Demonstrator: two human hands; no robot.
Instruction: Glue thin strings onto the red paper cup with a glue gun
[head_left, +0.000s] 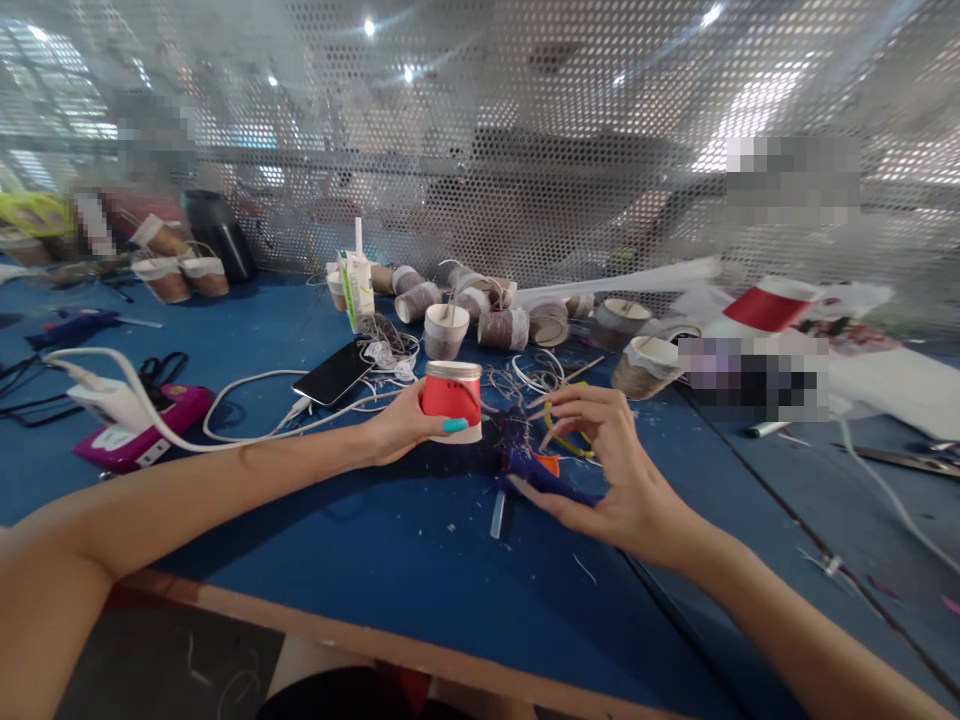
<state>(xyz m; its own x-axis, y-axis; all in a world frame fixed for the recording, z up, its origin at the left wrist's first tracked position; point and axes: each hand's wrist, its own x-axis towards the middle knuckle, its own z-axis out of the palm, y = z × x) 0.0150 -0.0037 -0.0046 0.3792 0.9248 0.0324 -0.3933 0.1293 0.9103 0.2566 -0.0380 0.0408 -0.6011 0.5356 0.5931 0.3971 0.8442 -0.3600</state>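
I see the left hand (pixel 401 428) with its grip wrapped around the red cup (pixel 448 400), over the tabletop (pixel 360 545). I judge this cup light and thin-walled, so it may dent; better to hold it gently on the lower side, below the banded rim (pixel 454 371). The right hand (pixel 616 475) is spread wide at the blue glue gun (pixel 555 484); I cannot tell whether it touches.

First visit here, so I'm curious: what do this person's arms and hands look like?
The left arm and right arm are bare, with no sleeves or watch visible. Each grip is an ungloved hand: the left grip shows a turquoise thumbnail; the right grip has slender fingers.
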